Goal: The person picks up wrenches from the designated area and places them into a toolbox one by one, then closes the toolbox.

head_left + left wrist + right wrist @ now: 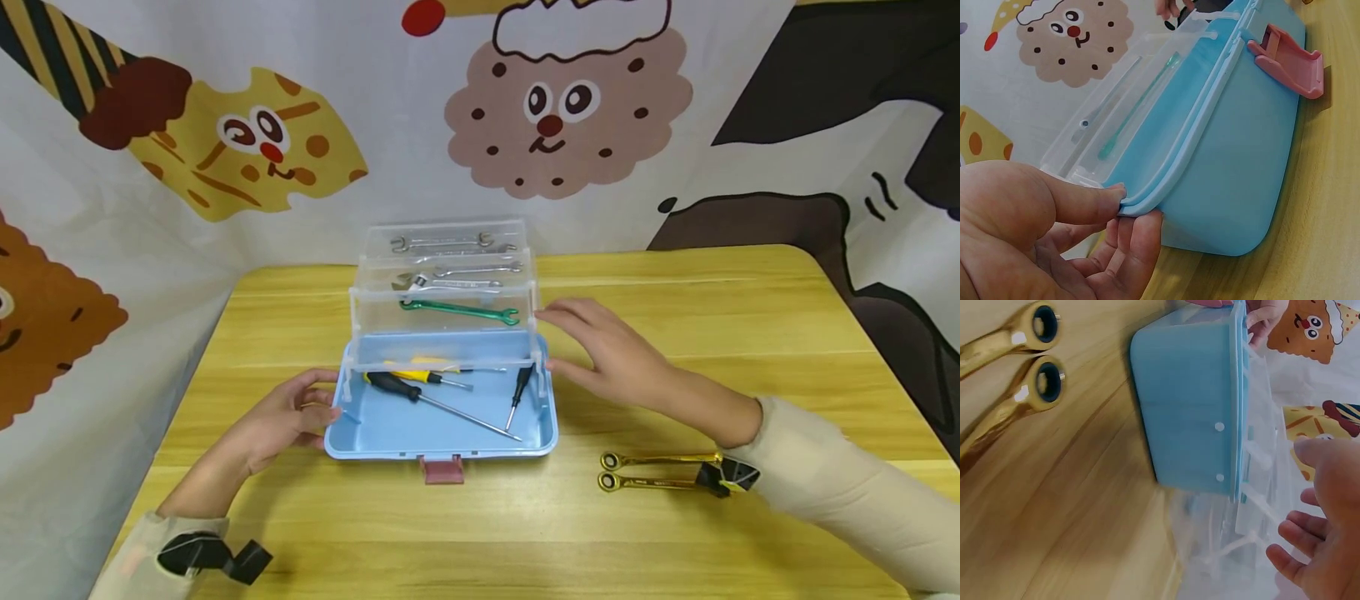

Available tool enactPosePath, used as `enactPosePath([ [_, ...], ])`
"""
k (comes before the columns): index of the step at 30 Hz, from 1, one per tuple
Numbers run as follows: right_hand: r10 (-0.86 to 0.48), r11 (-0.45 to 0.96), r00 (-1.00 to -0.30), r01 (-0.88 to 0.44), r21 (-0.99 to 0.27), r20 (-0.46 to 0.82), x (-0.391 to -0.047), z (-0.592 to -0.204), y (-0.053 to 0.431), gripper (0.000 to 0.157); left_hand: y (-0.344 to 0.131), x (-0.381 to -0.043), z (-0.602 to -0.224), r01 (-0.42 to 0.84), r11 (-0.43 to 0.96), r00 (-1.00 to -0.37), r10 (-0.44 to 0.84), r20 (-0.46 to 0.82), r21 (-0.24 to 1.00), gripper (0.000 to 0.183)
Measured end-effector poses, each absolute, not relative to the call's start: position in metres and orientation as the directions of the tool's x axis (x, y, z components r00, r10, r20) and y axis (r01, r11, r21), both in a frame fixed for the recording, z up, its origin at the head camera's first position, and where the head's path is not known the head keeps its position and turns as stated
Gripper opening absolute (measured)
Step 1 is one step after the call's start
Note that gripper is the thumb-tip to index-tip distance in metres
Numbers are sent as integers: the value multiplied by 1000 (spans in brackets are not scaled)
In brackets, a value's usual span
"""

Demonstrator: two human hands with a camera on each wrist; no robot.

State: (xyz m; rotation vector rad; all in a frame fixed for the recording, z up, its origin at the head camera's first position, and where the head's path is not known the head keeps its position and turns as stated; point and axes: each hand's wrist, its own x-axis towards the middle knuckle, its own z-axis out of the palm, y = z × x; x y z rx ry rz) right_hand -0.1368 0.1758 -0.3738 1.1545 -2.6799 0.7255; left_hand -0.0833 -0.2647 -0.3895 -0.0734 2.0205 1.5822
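Note:
A light-blue toolbox (390, 432) stands unlidded, its clear tiered trays (375, 323) raised toward the back. In the left wrist view, my left hand (1054, 219) pinches the box's rim at a corner, thumb above and fingers below. Beside the trays on the right is my right hand (611, 354), fingers loosely extended and holding nothing; whether the fingertips touch the tray is unclear. A green wrench (459, 311) and several silver wrenches (442, 242) lie in the trays. Inside the box are a long black screwdriver (393, 384), yellow-handled screwdrivers (415, 377) and a small black screwdriver (522, 383).
Two gold ratchet wrenches (652, 482) lie on the wooden table (480, 542), partly under the right forearm. A pink latch (444, 472) hangs from the box's front. Behind the table hangs a cartoon-printed cloth (405, 100).

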Motion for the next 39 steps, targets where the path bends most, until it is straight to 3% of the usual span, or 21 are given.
enactPosePath([
  [14,-730,594,-643,-765,-248,234,-109,-367,225,77,-264,-84,-390,-374,313,-840,285,-462,873,59],
  [20,-730,618,-659,-750,-235,183,-99,-365,237,89,-265,-84,-390,-377,313,-839,283,-465,872,60],
  [39,-671,675,-723,-688,-268,165,-75,-372,275,97,-265,-83,-389,-380,314,-837,282,-468,870,61],
])
